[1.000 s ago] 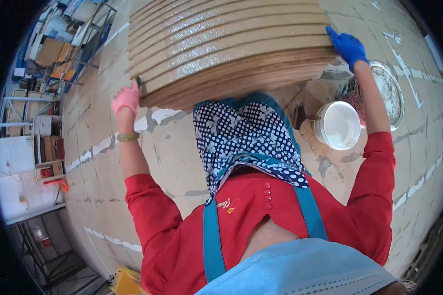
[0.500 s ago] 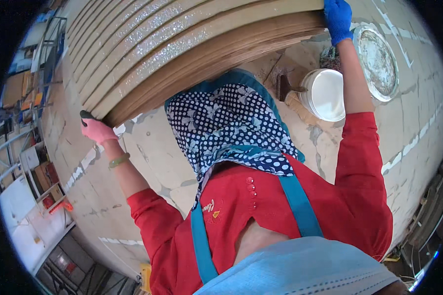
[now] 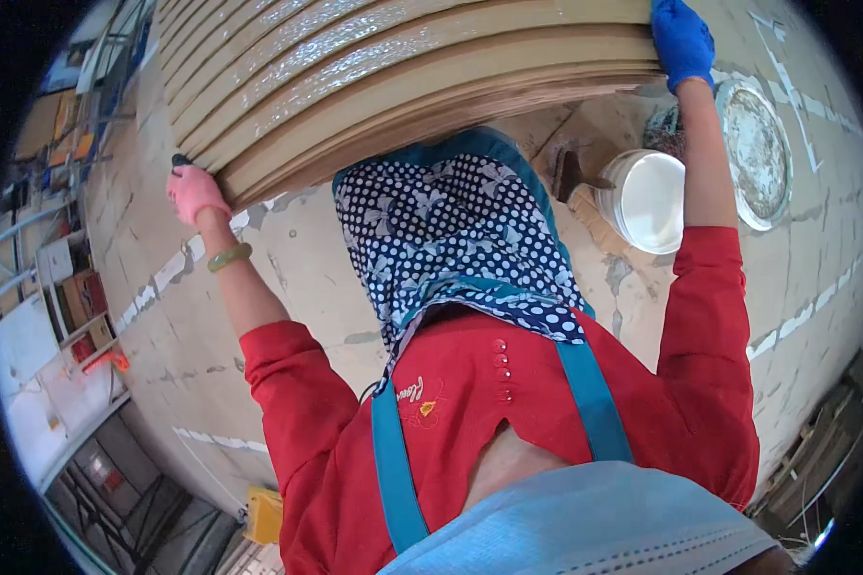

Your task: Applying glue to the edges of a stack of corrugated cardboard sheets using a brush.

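Note:
A fanned stack of long tan boards (image 3: pixel 431 57) lies across the top of the view, its overlapping edges stepped, with a glossy wet-looking film on several of the farther strips. My left hand (image 3: pixel 199 195), in a pink glove with dark fingertips, is closed on the left end of a near board. At the right end, my right hand (image 3: pixel 683 43) in a blue glove grips the boards' corner. Its fingertips are partly hidden. The nearest board (image 3: pixel 451 81) slopes down to a layered brown edge above my dotted apron (image 3: pixel 460 230).
Right of the apron stands a white bucket (image 3: pixel 645 201), with a wide brush (image 3: pixel 568 175) beside it over cardboard. Beyond my right forearm is a round, crusted white-rimmed tub (image 3: pixel 758 153). Cluttered shelving (image 3: pixel 77 287) lines the left; a yellow object (image 3: pixel 265 515) sits at lower left.
My left hand has moved farther away and my right hand slightly to the right. The nearest board now shows more of its tan face, and less of the brown layered edge is visible.

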The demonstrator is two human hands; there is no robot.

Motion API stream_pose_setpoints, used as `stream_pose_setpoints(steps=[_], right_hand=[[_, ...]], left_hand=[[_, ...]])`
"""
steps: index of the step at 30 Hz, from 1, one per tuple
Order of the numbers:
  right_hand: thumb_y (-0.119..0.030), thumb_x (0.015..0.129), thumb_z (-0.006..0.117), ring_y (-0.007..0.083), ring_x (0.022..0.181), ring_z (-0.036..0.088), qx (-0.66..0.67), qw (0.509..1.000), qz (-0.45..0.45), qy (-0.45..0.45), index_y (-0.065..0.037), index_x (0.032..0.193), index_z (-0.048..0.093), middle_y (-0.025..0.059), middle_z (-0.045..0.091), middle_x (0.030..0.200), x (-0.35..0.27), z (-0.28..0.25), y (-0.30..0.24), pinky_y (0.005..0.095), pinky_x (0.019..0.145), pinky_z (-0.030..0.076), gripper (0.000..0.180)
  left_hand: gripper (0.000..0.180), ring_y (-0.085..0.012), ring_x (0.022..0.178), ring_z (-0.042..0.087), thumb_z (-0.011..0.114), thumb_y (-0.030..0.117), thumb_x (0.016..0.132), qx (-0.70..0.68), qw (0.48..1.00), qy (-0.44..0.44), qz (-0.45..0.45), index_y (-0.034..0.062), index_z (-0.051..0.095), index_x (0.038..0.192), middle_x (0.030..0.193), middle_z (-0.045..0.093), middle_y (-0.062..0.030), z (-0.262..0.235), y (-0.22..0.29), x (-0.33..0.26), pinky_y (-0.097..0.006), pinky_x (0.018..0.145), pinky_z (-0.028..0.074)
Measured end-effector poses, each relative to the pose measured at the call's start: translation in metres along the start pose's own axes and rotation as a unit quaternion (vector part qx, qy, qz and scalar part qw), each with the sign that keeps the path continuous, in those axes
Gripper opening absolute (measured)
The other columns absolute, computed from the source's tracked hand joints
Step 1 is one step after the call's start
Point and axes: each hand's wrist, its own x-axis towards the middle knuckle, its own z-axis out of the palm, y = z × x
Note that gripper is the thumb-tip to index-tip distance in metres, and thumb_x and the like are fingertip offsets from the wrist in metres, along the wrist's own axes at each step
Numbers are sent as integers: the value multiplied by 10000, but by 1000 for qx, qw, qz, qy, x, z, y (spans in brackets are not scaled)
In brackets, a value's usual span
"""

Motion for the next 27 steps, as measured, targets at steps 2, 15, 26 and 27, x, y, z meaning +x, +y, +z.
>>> stream_pose_setpoints(steps=[2,15,26,27], right_hand=[[-183,901,430,325,690,594,-9,1000,-18,10,-81,810,568,130,604,772,-1,1,5,445,641,484,194],[-145,883,413,367,686,612,107,990,-52,-70,-215,1207,415,184,627,798,8,21,79,447,637,498,331],[-126,883,429,331,681,620,-11,954,-181,-239,-247,1282,398,185,630,873,3,-54,25,412,610,503,418],[-156,892,425,327,680,618,62,955,-104,-270,-209,1206,438,176,635,855,14,-50,39,409,617,500,319]], left_hand=[[440,-386,911,602,357,322,881,70,997,-7,44,1,650,952,978,636,-212,-7,24,-26,-464,807,459],[537,-389,959,592,366,452,871,108,975,-113,161,13,647,997,994,622,-244,-45,13,1,-446,834,456],[561,-251,598,609,359,488,883,176,940,-216,195,4,642,888,712,633,-147,-70,-15,-6,-386,634,465],[565,-234,554,596,362,493,883,216,927,-165,260,1,640,881,681,623,-144,-66,-11,0,-379,601,461]])
